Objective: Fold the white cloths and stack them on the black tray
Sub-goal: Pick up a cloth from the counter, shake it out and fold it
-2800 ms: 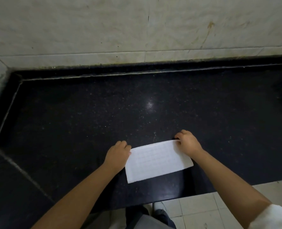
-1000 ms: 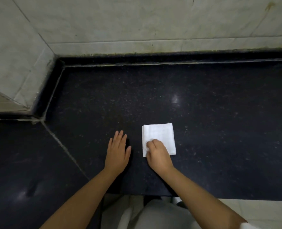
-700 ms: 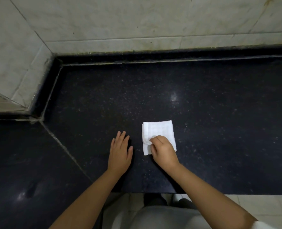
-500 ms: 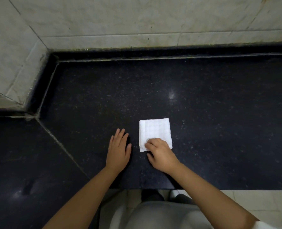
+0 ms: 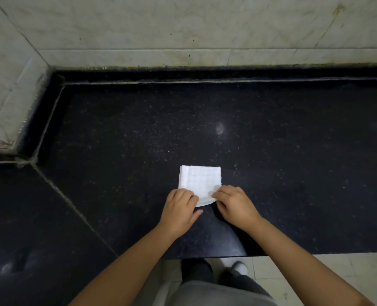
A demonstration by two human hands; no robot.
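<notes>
- A folded white cloth (image 5: 199, 183) is lying flat on the black table (image 5: 293, 173), near its front edge.
- The left hand (image 5: 180, 212) is pinching the cloth's near left corner, fingers curled.
- The right hand (image 5: 235, 205) is pinching the near right corner, its grip closed on the fabric.
- A tiled wall (image 5: 183, 25) is standing behind the table.

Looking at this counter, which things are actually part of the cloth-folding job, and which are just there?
Part of the job:
- white cloth, folded small, lying on the counter
- left hand, gripping its near left corner
- right hand, pinching its near right corner
- No black tray shows in this view.

Just there:
- black counter
- tiled wall
- floor tiles
</notes>
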